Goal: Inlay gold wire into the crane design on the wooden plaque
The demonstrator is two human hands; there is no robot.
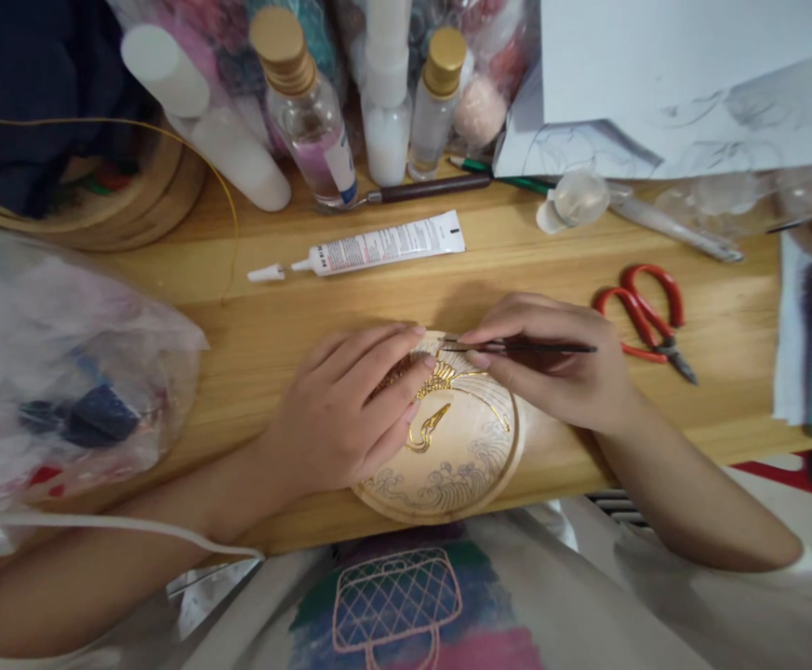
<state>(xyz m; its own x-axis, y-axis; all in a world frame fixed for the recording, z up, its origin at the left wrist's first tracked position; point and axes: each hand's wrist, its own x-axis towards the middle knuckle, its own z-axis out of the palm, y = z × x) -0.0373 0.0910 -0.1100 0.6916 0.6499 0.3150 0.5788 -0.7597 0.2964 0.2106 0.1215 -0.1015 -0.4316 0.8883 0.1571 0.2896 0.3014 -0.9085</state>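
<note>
A round wooden plaque (461,423) lies near the table's front edge, with grey drawn waves and a bird-like figure outlined in raised gold wire (430,428). My left hand (356,409) rests over its left side, fingers stretched out and covering part of the design. My right hand (552,358) pinches a pair of dark tweezers (531,347) at the plaque's upper edge. The tweezer tips are close to my left fingertips. Whether anything is between the tips is too small to tell.
Behind the plaque lies a white glue tube (392,244) with its cap (266,274). Red-handled pliers (649,316) are at right. Bottles (312,130), a dark-handled tool (433,189) and paper sheets (691,74) line the back. A plastic bag (85,372) and a thin gold wire (228,195) are at left.
</note>
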